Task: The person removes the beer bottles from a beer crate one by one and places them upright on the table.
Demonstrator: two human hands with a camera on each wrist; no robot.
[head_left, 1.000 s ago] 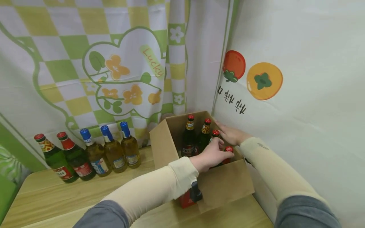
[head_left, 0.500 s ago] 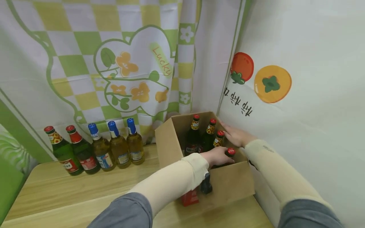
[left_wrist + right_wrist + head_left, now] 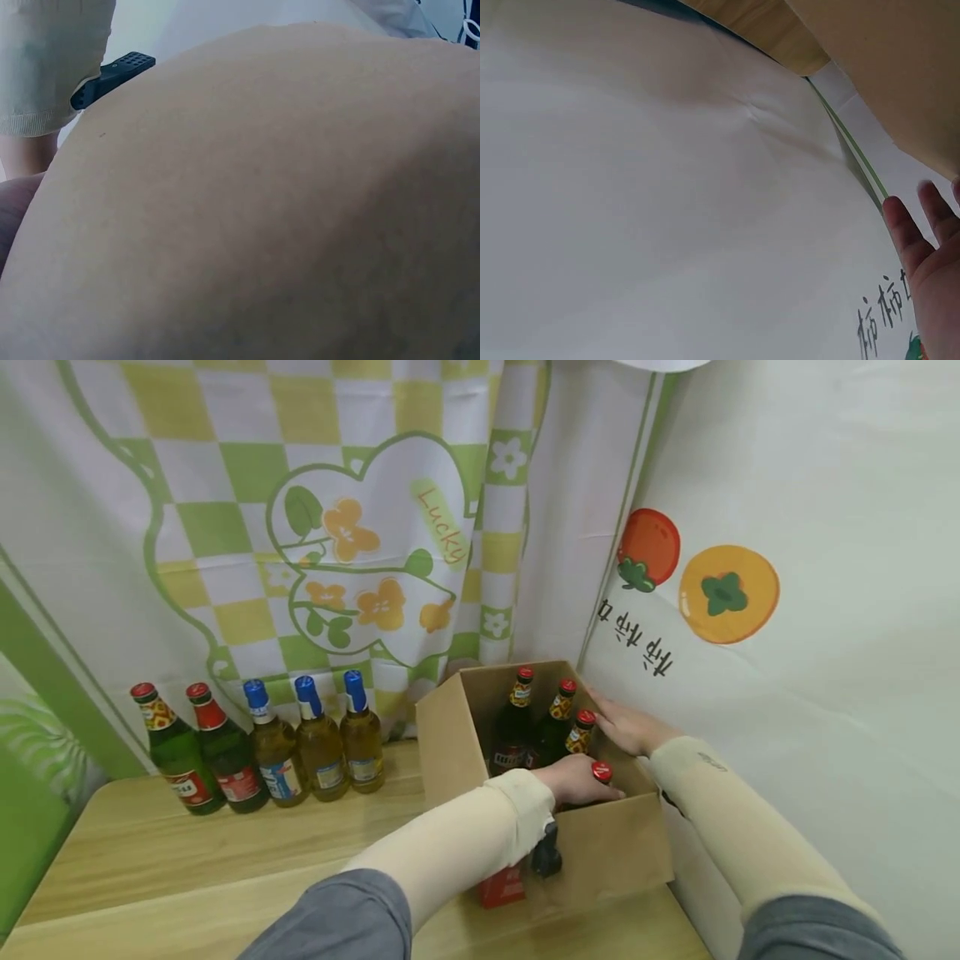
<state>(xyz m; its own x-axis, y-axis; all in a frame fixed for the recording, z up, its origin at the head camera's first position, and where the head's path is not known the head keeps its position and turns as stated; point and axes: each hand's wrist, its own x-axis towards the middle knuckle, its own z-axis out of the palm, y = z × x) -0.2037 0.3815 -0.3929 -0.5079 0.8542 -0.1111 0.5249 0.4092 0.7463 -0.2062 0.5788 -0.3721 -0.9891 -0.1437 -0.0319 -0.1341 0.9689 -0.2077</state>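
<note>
— Inside the cardboard box (image 3: pixel 600 852), what is the left hand (image 3: pixel 577 779) doing?

— Its grip is curled around the neck of a dark bottle with a red cap (image 3: pixel 601 772). That bottle stands upright in the near right corner of the box, its cap showing just past the fingers.

— And the right hand (image 3: pixel 628 727)?

— It lies flat on the right rim of the box with straight fingers, so that grip is released, pressing rather than grasping. The right wrist view shows the same spread fingers (image 3: pixel 907 232) against the white wall cloth (image 3: pixel 667 187).

— What else is in the box?

— Three more red-capped bottles (image 3: pixel 551 727), upright, ranged behind the held one toward the far wall of the box.

— Where does the box sit?

— On the wooden table (image 3: pixel 187 868), pushed into the corner where the checked green curtain (image 3: pixel 225 485) meets the white cloth printed with two persimmons (image 3: pixel 697 577). A small red carton (image 3: pixel 502 887) stands against its near wall.

— Anything to the left of the box?

— A row of five bottles along the curtain: three amber ones with blue caps (image 3: pixel 318 747) nearest the box, then two green ones with red caps (image 3: pixel 198 747) beyond them.

— The left wrist view?

— Filled by tan cardboard (image 3: pixel 262 210), too close to tell more.
</note>
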